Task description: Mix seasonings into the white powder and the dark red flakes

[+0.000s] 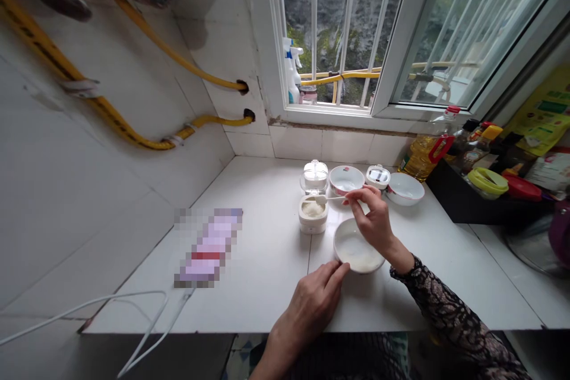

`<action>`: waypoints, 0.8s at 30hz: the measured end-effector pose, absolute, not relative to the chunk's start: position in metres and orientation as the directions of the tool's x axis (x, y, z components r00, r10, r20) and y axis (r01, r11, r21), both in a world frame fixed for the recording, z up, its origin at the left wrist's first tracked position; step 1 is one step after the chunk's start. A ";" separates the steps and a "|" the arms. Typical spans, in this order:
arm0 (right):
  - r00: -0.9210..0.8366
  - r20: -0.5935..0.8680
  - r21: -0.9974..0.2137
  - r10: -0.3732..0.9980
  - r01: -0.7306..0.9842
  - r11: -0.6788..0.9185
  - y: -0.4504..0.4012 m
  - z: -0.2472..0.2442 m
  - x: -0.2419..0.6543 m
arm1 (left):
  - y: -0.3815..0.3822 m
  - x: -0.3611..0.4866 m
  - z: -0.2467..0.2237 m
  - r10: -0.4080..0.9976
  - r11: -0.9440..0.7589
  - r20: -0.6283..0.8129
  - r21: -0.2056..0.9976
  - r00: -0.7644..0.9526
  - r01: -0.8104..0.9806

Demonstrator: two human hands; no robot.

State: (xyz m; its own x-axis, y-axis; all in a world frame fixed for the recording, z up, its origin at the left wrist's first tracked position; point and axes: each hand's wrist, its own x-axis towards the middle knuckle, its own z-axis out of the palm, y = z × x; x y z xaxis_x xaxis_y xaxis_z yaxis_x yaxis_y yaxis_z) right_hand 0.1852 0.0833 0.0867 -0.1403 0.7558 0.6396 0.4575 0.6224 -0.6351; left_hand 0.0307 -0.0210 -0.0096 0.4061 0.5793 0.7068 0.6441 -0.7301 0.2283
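Observation:
My right hand (371, 219) pinches the thin handle of a small white spoon (335, 198). The spoon's head is at the mouth of an open white seasoning jar (312, 224), which holds a pale, grainy powder. The jar's clear-and-white lid (315, 175) stands raised behind it. Below my right hand sits a white bowl (350, 236) with some pale powder at its near side. My left hand (314, 297) grips the near-left rim of this bowl, its fingers partly hidden from view. Part of the bowl is covered by my right hand.
Behind stand a patterned bowl (346, 178), a second lidded jar (378, 176) and another bowl (405, 189). An oil bottle (423, 151) and a dark rack (463, 193) of condiments are at the right. A blurred phone-like object (209, 246) with a white cable (155, 320) lies left.

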 end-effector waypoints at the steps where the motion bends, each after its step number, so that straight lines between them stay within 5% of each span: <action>1: -0.090 0.578 -0.730 0.811 0.389 0.562 0.084 0.086 0.187 | -0.021 0.030 -0.009 0.582 -0.731 0.702 0.230 0.411 0.643; 6: -0.017 0.286 -0.956 0.958 0.061 0.286 0.086 0.082 0.207 | -0.022 0.030 -0.010 0.591 -0.726 0.691 0.232 0.416 0.647; 10: -0.053 0.232 -0.961 0.971 0.140 0.237 0.078 0.080 0.233 | -0.022 0.030 -0.010 0.594 -0.727 0.687 0.235 0.418 0.645; 17: -0.174 0.389 -0.678 0.905 0.611 0.409 0.058 0.077 0.259 | -0.021 0.029 -0.010 0.590 -0.730 0.688 0.230 0.423 0.643; 20: -0.296 0.414 -0.565 0.861 0.658 0.497 0.055 0.071 0.253 | -0.021 0.029 -0.009 0.596 -0.722 0.689 0.237 0.412 0.650; 24: -0.376 0.358 -0.604 0.855 0.605 0.519 0.052 0.065 0.237 | -0.021 0.030 -0.008 0.594 -0.724 0.691 0.234 0.412 0.649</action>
State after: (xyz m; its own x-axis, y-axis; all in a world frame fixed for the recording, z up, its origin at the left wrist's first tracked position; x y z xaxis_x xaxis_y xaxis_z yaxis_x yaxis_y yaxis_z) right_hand 0.2374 0.0525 0.0647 -0.3760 0.8548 0.3576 0.6047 0.5188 -0.6043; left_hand 0.0297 -0.0212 -0.0080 0.4123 0.5935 0.6912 0.6490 -0.7238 0.2344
